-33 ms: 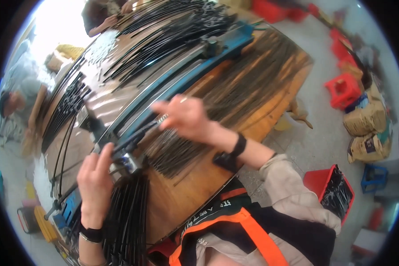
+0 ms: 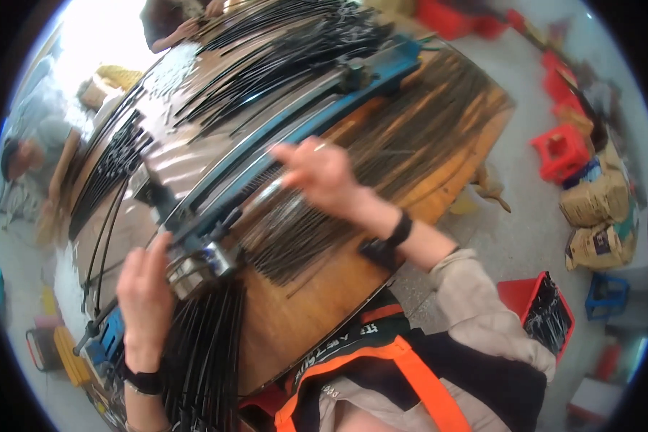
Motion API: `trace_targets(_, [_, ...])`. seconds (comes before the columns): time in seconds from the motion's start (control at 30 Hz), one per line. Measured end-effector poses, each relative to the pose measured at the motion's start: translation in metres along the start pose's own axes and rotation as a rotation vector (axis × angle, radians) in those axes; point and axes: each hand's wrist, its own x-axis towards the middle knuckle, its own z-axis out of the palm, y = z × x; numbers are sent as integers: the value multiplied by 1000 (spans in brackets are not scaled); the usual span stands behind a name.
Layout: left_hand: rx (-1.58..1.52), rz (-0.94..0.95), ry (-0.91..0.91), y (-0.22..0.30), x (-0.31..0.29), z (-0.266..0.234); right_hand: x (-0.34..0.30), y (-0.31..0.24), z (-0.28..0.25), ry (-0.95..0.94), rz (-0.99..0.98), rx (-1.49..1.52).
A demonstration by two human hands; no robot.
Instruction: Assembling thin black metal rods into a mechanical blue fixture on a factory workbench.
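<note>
My left hand (image 2: 145, 299) is beside a metal clamp-like fixture (image 2: 219, 259) with a round steel part (image 2: 191, 276), at the near end of a long blue rail (image 2: 295, 129). Its fingers point up, mostly straight, with the fingertips close to the fixture; the thumb is hidden. My right hand (image 2: 320, 176) is above the rail, its fingers closed around the far end of a thin dark rod with a ribbed coil (image 2: 263, 183). Motion blurs those fingertips. From the coil, the dark line slants down toward the fixture.
Bundles of black cables (image 2: 205, 353) hang at the near table edge. More cables (image 2: 288, 65) lie at the back, and thin dark rods (image 2: 410, 137) on the right of the wooden table (image 2: 302, 317). A red bin (image 2: 533, 306) stands at right. Other people work at left and far.
My right hand has moved slightly up and right. My left hand has shifted a little down and left, and the round steel part beside it now shows. The whole view has shifted slightly.
</note>
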Motion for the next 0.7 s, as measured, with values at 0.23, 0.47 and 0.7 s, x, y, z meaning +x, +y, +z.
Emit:
trace_targets(0.23, [251, -282, 264, -98, -66, -60, 3, 14, 53, -355, 255, 213])
trace_targets(0.47, [92, -493, 307, -87, -113, -81, 100, -76, 163, -421, 29, 776])
trace_targets(0.7, [226, -682, 160, -97, -178, -84, 111, -88, 187, -454, 35, 818])
